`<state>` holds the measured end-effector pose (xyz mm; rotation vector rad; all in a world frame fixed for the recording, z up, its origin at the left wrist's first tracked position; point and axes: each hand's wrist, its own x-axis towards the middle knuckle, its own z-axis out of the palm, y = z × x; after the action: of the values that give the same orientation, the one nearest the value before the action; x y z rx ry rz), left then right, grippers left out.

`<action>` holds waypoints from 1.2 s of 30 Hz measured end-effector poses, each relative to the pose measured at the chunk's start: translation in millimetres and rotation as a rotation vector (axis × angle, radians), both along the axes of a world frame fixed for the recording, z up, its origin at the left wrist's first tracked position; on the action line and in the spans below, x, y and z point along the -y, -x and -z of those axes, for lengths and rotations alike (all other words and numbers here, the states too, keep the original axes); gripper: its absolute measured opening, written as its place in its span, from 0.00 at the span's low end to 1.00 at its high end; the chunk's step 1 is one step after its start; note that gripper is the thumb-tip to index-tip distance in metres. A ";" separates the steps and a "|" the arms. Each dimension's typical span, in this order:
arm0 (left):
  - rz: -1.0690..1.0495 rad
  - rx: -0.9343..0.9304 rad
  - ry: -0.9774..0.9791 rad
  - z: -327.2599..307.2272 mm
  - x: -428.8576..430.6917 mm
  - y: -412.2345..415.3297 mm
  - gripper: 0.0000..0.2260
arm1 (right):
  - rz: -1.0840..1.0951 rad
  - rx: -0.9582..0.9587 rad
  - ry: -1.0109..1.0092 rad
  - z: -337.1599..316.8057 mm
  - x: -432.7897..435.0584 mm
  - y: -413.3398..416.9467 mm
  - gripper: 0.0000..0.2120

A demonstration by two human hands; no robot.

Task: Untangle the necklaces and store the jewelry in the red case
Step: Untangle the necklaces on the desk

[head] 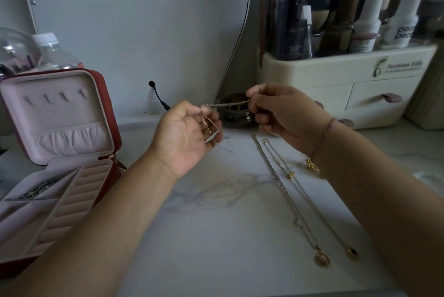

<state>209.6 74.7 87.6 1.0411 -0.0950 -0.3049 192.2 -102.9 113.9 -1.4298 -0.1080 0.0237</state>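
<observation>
A thin silver chain (228, 104) is stretched between my two hands above the marble tabletop. My left hand (185, 133) pinches one end, with the rest of the chain looped over its fingers. My right hand (281, 109) pinches the other end. Two necklaces lie straight on the table to the right: one (292, 203) ends in a round pink pendant, the other (319, 210) in a dark oval pendant. The red case (109, 102) stands open at the left, pink inside, with a dark chain (39, 188) in one compartment.
A cream cosmetics organizer (346, 85) with drawers and bottles stands at the back right. A small dark bowl (236, 112) sits behind my hands. Clear plastic bottles (51, 52) stand behind the case. A mirror with a black cable (159, 98) leans on the wall.
</observation>
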 end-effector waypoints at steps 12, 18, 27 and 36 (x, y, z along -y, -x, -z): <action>-0.145 -0.089 0.063 2.0 -2.7 -5.1 0.09 | 0.006 0.090 0.181 -3.5 4.3 3.9 0.08; -0.149 -0.140 -0.188 8.2 -2.3 -3.3 0.08 | -0.115 0.161 -0.148 -8.4 8.3 2.4 0.07; -0.200 -0.029 -0.447 10.9 -2.4 -2.1 0.05 | -0.209 0.181 -0.280 -10.4 8.2 3.3 0.07; -0.208 -0.195 -0.071 6.3 -1.8 -1.2 0.05 | -0.290 0.167 -0.338 -11.6 10.9 3.1 0.05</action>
<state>210.8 76.5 81.4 1.0761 0.1998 -0.2198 189.1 -113.8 125.5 -1.0679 -0.4374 0.1194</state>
